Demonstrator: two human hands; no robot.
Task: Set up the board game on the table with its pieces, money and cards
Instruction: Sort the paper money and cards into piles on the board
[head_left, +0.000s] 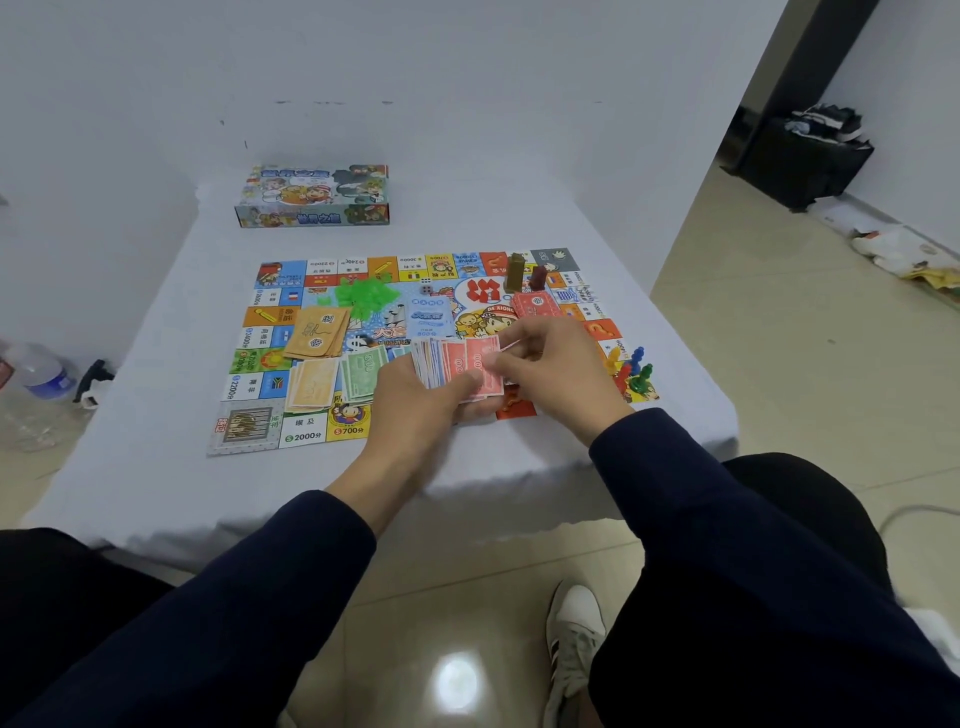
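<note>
The colourful game board (291, 431) lies flat on the white-covered table (156, 467). My left hand (415, 400) holds a fanned stack of paper money (457, 366) above the board's near edge. My right hand (550, 369) pinches the top red note of that stack. On the board lie a green money pile (363, 371), an orange money pile (311, 384), tan cards (317, 332), a red card deck (535, 304), blue cards (428, 317), green plastic houses (366, 296), a die (426, 288), two tall blocks (519, 273) and coloured pawns (631, 369).
The game box (314, 195) stands at the table's far side, near the wall. A water bottle (44, 371) and a dark object lie on the floor to the left. A black bin (800, 156) and litter sit at the right. My shoe (571, 639) is under the table edge.
</note>
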